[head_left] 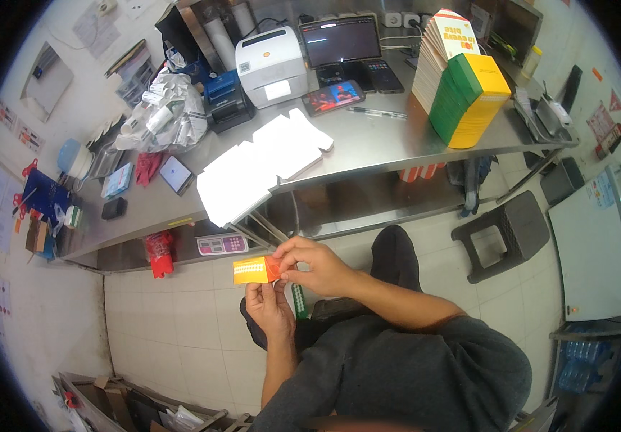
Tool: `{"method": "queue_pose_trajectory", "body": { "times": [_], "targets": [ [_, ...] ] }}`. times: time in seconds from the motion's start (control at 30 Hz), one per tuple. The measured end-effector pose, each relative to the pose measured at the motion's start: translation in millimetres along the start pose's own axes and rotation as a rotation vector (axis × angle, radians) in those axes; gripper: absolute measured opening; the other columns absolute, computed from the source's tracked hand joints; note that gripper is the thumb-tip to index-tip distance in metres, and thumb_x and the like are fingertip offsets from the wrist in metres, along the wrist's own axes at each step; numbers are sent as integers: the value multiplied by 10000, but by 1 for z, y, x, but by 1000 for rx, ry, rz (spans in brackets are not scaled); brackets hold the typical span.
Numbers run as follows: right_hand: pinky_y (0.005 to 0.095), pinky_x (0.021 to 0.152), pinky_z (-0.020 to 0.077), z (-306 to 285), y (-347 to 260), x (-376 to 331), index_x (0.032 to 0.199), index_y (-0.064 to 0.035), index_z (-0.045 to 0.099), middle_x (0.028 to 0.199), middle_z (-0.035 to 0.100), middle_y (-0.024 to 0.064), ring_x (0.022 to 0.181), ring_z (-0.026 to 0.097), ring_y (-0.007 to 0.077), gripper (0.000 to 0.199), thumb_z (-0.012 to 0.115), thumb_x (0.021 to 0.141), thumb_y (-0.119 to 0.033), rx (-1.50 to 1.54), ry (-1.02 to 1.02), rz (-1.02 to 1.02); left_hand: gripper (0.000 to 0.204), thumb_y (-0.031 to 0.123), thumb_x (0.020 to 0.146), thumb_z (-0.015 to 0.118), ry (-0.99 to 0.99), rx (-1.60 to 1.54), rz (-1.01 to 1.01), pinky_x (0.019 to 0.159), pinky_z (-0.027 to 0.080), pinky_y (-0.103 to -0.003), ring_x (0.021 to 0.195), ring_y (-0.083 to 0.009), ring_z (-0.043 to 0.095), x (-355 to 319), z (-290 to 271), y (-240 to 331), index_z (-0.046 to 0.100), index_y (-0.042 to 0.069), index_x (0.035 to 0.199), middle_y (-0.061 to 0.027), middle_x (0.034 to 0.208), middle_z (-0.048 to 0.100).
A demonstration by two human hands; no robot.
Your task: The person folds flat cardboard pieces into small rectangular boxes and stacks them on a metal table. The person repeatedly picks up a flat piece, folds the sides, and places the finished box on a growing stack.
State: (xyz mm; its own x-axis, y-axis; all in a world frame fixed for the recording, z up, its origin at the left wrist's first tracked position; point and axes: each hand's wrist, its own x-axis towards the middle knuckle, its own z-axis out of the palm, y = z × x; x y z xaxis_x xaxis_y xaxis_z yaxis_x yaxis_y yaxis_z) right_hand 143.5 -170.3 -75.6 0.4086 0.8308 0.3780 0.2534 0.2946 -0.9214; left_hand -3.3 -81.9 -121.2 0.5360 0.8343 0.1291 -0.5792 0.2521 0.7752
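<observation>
Pinching a small orange-and-yellow carton [255,270], the right hand [315,266] grips its end while the left hand [269,306] clasps it below.

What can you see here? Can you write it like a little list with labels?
Left hand: holds the small orange and yellow carton from below
Right hand: pinches the carton's right end
Steel table: in front of the person
On the table: white flat cartons, label printer, tablet, stack of green and yellow cartons
Floor: dark plastic stool
</observation>
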Motion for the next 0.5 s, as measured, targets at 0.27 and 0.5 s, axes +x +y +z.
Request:
{"method": "queue_pose_trajectory", "body": {
  "times": [0.27, 0.5],
  "targets": [
    [350, 916, 548, 4, -13, 3, 1019, -37, 665, 1297, 592, 135, 1149, 629, 268, 191, 777, 864, -30, -66, 31, -124, 186, 10, 1016, 675, -166, 324, 239, 1000, 522, -372, 1116, -220, 658, 6, 5, 11, 611, 2, 1191, -123, 1204, 672],
    [349, 930, 558, 0, -2, -8, 1327, -48, 551, 1286, 601, 117, 1152, 626, 209, 458, 759, 920, -68, 120, 33, -15, 158, -70, 955, 665, -42, 254, 73, 975, 522, -357, 1057, -212, 673, -9, 1, 21, 619, -10, 1094, -126, 1181, 676]
  ]
}}
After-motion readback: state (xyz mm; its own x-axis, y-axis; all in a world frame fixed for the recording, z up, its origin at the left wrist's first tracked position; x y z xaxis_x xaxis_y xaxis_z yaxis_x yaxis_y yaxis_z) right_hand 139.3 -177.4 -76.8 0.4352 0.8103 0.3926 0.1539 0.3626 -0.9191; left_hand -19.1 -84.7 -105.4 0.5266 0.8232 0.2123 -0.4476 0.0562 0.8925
